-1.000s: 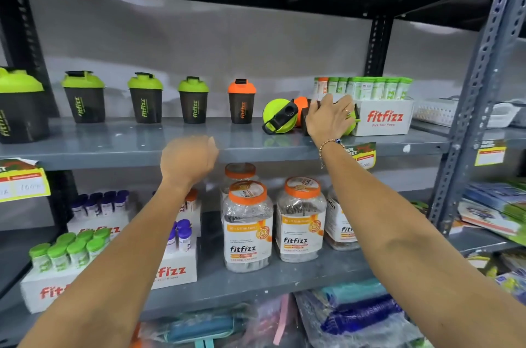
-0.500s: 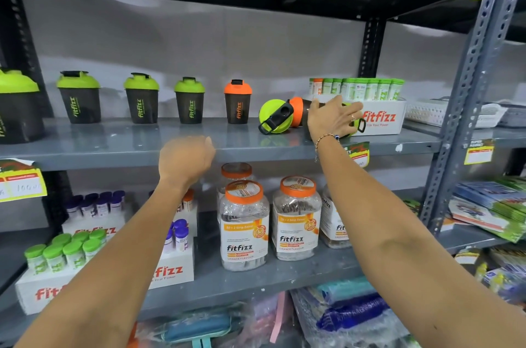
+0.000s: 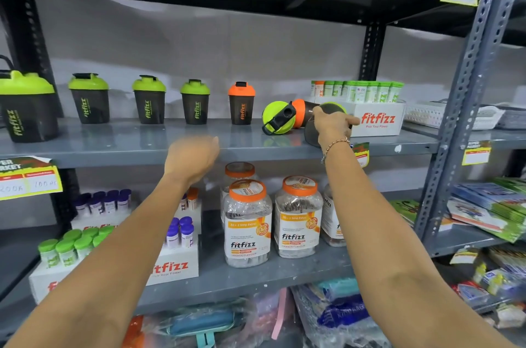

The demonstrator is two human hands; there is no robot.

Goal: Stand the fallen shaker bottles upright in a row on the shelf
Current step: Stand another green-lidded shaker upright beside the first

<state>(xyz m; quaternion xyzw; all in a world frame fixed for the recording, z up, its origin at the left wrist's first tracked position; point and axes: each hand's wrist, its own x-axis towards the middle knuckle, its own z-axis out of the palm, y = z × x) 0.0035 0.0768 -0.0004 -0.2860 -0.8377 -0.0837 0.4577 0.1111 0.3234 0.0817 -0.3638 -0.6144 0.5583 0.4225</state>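
Several dark shaker bottles stand upright in a row on the grey middle shelf (image 3: 119, 145); the last of them has an orange lid (image 3: 242, 104). To its right, a green-lidded shaker (image 3: 275, 117) lies on its side with the lid facing me. An orange-lidded shaker (image 3: 300, 110) lies behind it. My right hand (image 3: 331, 124) grips a third fallen shaker (image 3: 310, 135). This one's dark base points at the shelf's front edge and its green lid shows behind my fingers. My left hand (image 3: 193, 158) hovers at the shelf's front edge, blurred, holding nothing.
A white fitfizz box (image 3: 380, 120) of green-capped tubes stands just right of the fallen shakers. White baskets (image 3: 427, 115) sit further right, past the shelf's steel upright (image 3: 466, 86). Orange-lidded jars (image 3: 247, 222) and tube boxes fill the shelf below.
My right hand has closed around the rightmost fallen shaker and drawn its base toward the shelf's front edge. My left hand has shifted slightly right along the edge.
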